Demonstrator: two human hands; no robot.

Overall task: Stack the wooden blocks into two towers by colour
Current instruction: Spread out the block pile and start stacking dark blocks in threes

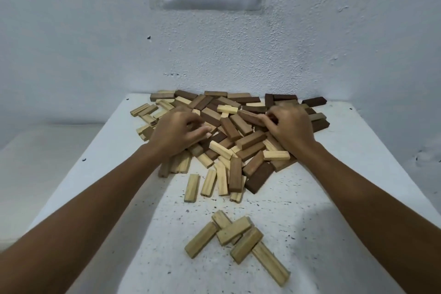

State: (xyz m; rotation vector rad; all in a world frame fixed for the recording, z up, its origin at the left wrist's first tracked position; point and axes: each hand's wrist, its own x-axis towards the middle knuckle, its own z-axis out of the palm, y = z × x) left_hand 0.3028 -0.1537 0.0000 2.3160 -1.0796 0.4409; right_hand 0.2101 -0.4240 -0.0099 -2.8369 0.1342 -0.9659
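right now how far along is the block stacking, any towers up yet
No tower stands yet. Done so far: a few light blocks lie loosely set apart at the near end of the table. In hand: the left hand and right hand are both in the mixed pile, fingers curled among blocks. Left: sorting nearly the whole pile, then stacking both towers.

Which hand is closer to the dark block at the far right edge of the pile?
Right. The right hand sits just left of the dark block; the left hand is across the pile.
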